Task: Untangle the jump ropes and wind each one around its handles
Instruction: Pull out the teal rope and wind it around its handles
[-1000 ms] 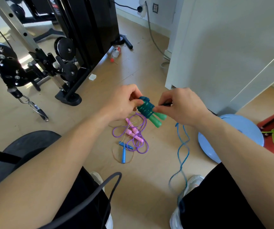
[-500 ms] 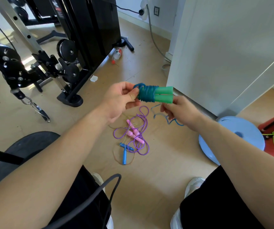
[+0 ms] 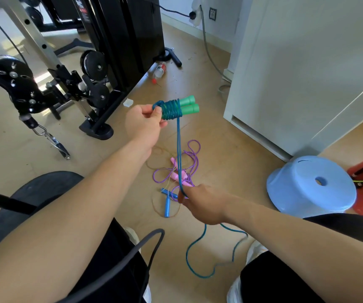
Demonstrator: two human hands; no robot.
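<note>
Fingers (image 3: 157, 111) of left hand (image 3: 145, 122) curled round the coiled end of the handles (image 3: 188, 104); right hand (image 3: 204, 204) fingertips pinched shut on the rope (image 3: 178, 145). Holds the handles pointing away from the left fingers, rightward. Holds the rope taut from coil straight down to the right pinch, slack trailing behind on the floor (image 3: 220, 149). Likely needs the next turn laid across the handles' long axis, led by the right hand, nearer the slack.

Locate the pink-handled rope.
Head view, centre: the pink-handled rope lies on the floor between the left hand and the right hand, behind the taut blue rope, beside a blue handle.
</note>
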